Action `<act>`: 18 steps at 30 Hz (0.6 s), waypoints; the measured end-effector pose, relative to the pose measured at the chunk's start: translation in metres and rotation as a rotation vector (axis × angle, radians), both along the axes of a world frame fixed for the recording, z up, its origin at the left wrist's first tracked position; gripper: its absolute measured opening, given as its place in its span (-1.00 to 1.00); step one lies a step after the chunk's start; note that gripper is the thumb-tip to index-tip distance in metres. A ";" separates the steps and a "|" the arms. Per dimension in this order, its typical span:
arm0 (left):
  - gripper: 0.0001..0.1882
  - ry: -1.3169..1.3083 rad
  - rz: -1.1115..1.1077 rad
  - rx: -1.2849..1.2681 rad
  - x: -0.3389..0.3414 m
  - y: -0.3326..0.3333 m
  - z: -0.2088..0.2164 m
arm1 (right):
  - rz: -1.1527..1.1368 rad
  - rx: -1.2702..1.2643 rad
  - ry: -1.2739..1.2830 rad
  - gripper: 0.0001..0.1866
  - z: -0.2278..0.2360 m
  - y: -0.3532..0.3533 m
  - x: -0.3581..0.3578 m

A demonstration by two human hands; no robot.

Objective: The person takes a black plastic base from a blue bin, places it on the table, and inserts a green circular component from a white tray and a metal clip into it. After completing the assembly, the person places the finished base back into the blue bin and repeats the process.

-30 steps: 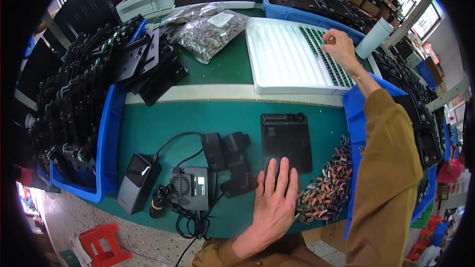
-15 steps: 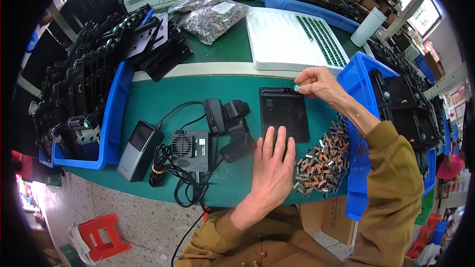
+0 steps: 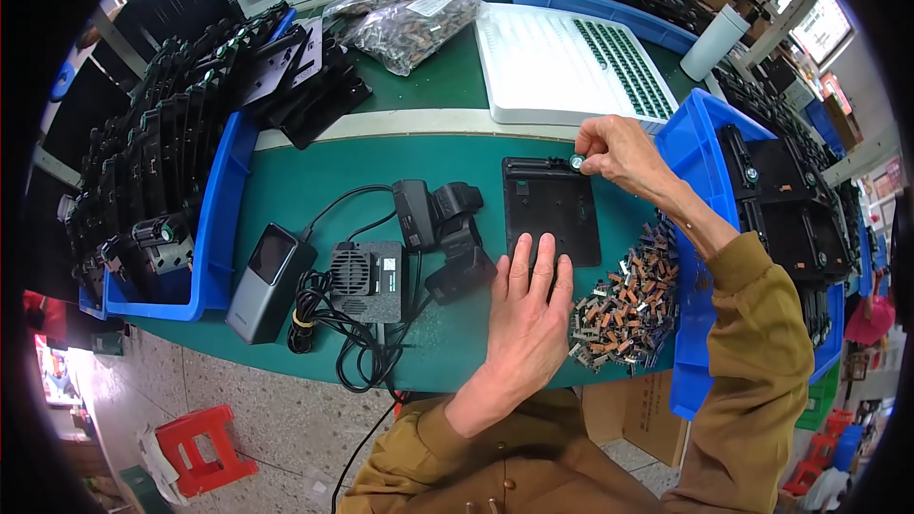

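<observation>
A black rectangular plastic plate [image 3: 554, 216] lies on the green table mat, with a raised bar along its far edge. My left hand [image 3: 526, 324] rests flat over the plate's near edge, fingers stretched out and holding nothing. At the far right corner of the plate, my right hand [image 3: 624, 156] pinches a small round part [image 3: 577, 162] with a pale centre and green rim. Whether that part is seated in the plate is hidden by the fingers. Close to my left hand is a pile of small brown-and-silver components [image 3: 625, 309].
Blue bins [image 3: 217, 228] of black plates stand left, with another blue bin [image 3: 693, 309] right. A white foam tray [image 3: 533, 62] of green parts lies beyond, beside bagged components [image 3: 411, 27]. A power bank [image 3: 270, 281], cables and a black device [image 3: 438, 238] sit left of the plate.
The view has shifted slightly. My right hand stays at the plate's far right corner, its fingers turned a little around the round part. My left hand stays flat at the near edge.
</observation>
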State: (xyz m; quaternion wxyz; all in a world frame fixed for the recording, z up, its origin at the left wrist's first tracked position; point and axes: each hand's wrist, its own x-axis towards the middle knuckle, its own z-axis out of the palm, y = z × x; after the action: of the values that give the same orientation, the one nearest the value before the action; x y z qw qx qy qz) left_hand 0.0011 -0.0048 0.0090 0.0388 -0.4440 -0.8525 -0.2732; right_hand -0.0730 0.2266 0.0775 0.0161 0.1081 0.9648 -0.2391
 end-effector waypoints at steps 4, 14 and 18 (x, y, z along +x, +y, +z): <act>-0.48 0.003 -0.001 0.007 0.000 0.002 -0.001 | 0.029 0.099 0.049 -0.83 0.000 -0.001 0.004; -0.49 0.019 0.004 -0.007 0.001 0.002 0.000 | 0.305 0.322 0.235 -0.77 -0.007 -0.002 0.005; -0.48 0.019 0.008 -0.010 0.001 0.001 -0.001 | 0.255 0.250 0.170 -0.76 -0.007 0.000 0.000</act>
State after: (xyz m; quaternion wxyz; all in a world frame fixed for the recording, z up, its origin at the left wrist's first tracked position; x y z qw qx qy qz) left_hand 0.0021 -0.0034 0.0076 0.0458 -0.4433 -0.8551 -0.2647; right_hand -0.0728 0.2267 0.0707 -0.0486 -0.0344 0.9908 -0.1215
